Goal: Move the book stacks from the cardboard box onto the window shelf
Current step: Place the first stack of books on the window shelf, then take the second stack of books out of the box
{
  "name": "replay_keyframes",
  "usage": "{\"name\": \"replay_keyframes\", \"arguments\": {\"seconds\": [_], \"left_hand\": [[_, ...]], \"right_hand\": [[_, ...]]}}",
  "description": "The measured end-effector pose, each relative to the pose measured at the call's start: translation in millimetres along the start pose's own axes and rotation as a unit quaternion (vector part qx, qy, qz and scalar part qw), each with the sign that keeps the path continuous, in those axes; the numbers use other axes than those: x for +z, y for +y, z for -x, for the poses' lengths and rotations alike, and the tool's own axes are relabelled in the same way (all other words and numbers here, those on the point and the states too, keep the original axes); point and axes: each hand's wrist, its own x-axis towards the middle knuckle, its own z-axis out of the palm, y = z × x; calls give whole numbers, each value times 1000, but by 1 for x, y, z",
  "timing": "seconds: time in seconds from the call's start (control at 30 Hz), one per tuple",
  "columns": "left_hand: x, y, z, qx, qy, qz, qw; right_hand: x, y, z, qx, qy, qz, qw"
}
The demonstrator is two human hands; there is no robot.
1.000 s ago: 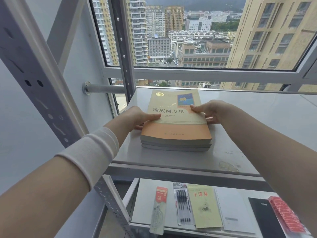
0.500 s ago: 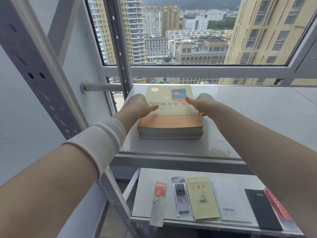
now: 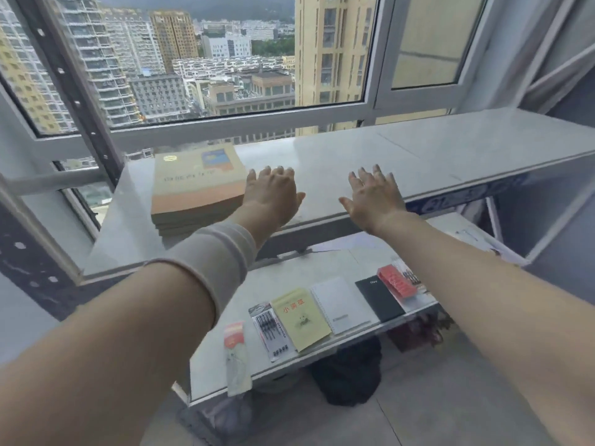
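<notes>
book stack (image 3: 196,188) on window shelf (image 3: 418,156); left hand (image 3: 272,196), right hand (image 3: 373,196) empty, fingers spread

Yellow booklet (image 3: 301,318), pen pack (image 3: 272,331), white notebook (image 3: 339,304), black diary (image 3: 379,297), lower shelf (image 3: 212,365)

On the lower shelf (image 3: 322,275) in the bottom middle of the frame, my pale yellow booklet (image 3: 301,318) carries three red characters, 小演草, across its top. Just left of it, the pack of black pens (image 3: 269,329) has a word printed up its right edge that looks like "GIANGDA" (too soft for me to be sure). The black notebook (image 3: 380,299) further right bears a small white word near its top, unreadable. Up at the left, the top book of my book stack (image 3: 198,185) shows a blurred title line I can't make out here.
</notes>
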Motion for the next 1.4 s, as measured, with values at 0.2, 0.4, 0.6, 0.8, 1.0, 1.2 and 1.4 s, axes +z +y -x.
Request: {"name": "replay_keyframes", "arguments": {"seconds": [0.2,0.4,0.6,0.8,1.0,1.2,1.4], "left_hand": [[-2,126,-11,81,-8,23,996],[13,308,-6,180,-21,44,983],[43,494,15,283,-54,71,955],[77,667,41,390,-97,69,913],[110,824,61,485,-145,78,859],[142,959,114,579,-207,67,786],[173,1089,176,635,-243,46,732]], "right_hand": [[4,122,62,86,-8,10,996],[24,273,145,179,-30,4,983],[64,423,248,287,-67,-9,956],[104,551,339,393,-107,-21,913],[126,659,425,494,-133,-33,859],[146,740,524,619,-136,-75,770],[187,823,616,669,-180,-72,718]]}}
